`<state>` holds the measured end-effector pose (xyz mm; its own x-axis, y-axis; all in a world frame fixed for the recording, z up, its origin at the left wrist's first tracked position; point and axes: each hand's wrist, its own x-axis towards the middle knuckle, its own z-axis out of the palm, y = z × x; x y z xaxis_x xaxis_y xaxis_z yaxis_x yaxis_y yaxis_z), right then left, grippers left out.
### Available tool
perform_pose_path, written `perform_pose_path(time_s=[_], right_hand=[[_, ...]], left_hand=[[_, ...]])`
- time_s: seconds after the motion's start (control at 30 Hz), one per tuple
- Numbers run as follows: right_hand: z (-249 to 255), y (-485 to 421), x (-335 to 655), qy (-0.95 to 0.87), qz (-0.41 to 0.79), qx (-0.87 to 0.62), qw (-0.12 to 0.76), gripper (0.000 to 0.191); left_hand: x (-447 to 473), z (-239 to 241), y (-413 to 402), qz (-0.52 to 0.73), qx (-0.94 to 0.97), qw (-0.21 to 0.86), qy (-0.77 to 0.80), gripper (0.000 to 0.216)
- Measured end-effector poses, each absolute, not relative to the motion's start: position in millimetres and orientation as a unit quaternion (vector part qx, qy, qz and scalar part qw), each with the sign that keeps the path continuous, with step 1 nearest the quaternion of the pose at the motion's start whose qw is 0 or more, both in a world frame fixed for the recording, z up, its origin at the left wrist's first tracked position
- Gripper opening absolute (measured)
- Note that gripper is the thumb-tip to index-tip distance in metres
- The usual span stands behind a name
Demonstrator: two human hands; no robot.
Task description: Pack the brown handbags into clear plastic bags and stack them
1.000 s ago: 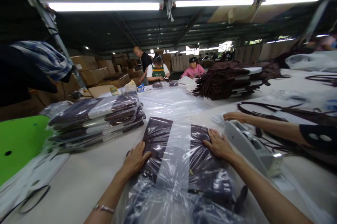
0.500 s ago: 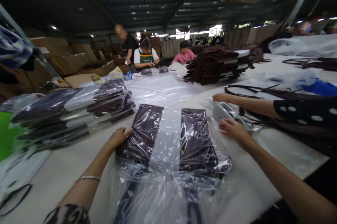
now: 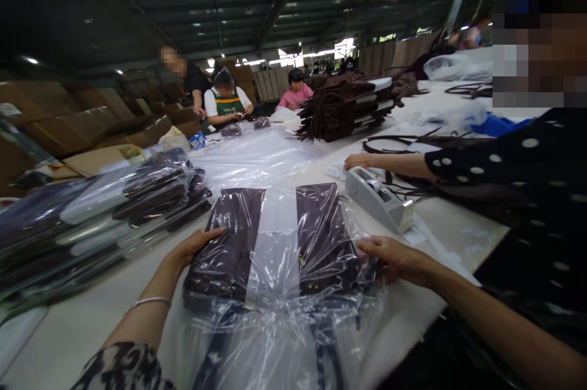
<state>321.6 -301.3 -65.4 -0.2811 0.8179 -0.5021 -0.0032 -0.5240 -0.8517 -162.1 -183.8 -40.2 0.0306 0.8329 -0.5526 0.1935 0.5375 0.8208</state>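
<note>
A dark brown handbag (image 3: 229, 237) lies flat in a clear plastic bag (image 3: 275, 341) on the table before me, with a white band down its middle and its straps toward me. My left hand (image 3: 195, 246) grips its left side, thumb on top and the other fingers mostly hidden beneath. At the opposite side my right hand (image 3: 392, 258) pinches the plastic-covered edge, thumb and forefinger showing. Just beyond that hand stands a grey tape dispenser (image 3: 378, 200).
Plastic-wrapped brown bags (image 3: 105, 213) are stacked at left. Clear plastic sheets (image 3: 257, 154) lie ahead, beside a pile of unwrapped brown bags (image 3: 348, 103). A co-worker in a dotted sleeve (image 3: 486, 161) reaches in from the right. Cardboard boxes (image 3: 68, 127) fill the back left.
My right hand has left the tape dispenser and come down to the wrapped handbag's right edge. My left hand keeps to the left side. The view has turned right, showing more of the co-worker.
</note>
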Motion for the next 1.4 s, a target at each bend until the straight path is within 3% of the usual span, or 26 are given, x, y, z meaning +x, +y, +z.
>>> perform_pose_path(time_s=[0.17,0.33,0.47,0.57,0.63,0.73,0.9,1.0,1.13,1.3,1.4], right_hand=[[-77.4,-288.5,297.7,-0.352,0.703,-0.529,0.318,0.051],[-77.1,-267.2,253.4,-0.354,0.708,-0.478,0.381,0.045],[-45.3,-241.8,224.1,-0.362,0.676,-0.459,0.449,0.051],[-9.0,-231.4,228.0,-0.3,0.737,-0.374,0.476,0.063],[9.8,-231.8,240.9,-0.264,0.775,-0.305,0.487,0.069],[14.1,-241.6,261.3,-0.247,0.793,-0.262,0.492,0.067],[-42.2,-274.3,266.3,-0.284,0.798,-0.334,0.413,0.054],[-72.7,-292.3,259.0,-0.323,0.758,-0.369,0.43,0.045],[-81.4,-293.1,249.2,-0.358,0.717,-0.418,0.428,0.055],[-78.9,-257.8,234.6,-0.389,0.631,-0.472,0.476,0.077],[-77.5,-230.1,232.2,-0.442,0.565,-0.53,0.453,0.087]], left_hand=[[-141.1,18.8,-192.9,0.379,0.425,0.56,0.601,0.033],[-115.5,149.7,-212.6,0.432,0.551,0.434,0.567,0.036],[-92.5,255.1,-252.5,0.402,0.702,0.124,0.575,0.039],[-73.4,286.5,-294.2,0.325,0.759,-0.163,0.54,0.031],[-58.9,269.9,-319.5,0.271,0.773,-0.29,0.495,0.023],[-36.0,190.3,-347.9,0.205,0.827,-0.356,0.384,0.021],[-9.8,6.4,-392.1,0.145,0.887,-0.252,0.359,0.017],[-8.1,-61.9,-422.6,0.159,0.89,-0.203,0.375,0.025],[-15.2,-83.8,-446.8,0.198,0.884,-0.195,0.376,0.038],[-9.3,-90.2,-433.7,0.227,0.873,-0.205,0.38,0.038],[7.5,-108.2,-417.5,0.264,0.848,-0.202,0.412,0.037]])
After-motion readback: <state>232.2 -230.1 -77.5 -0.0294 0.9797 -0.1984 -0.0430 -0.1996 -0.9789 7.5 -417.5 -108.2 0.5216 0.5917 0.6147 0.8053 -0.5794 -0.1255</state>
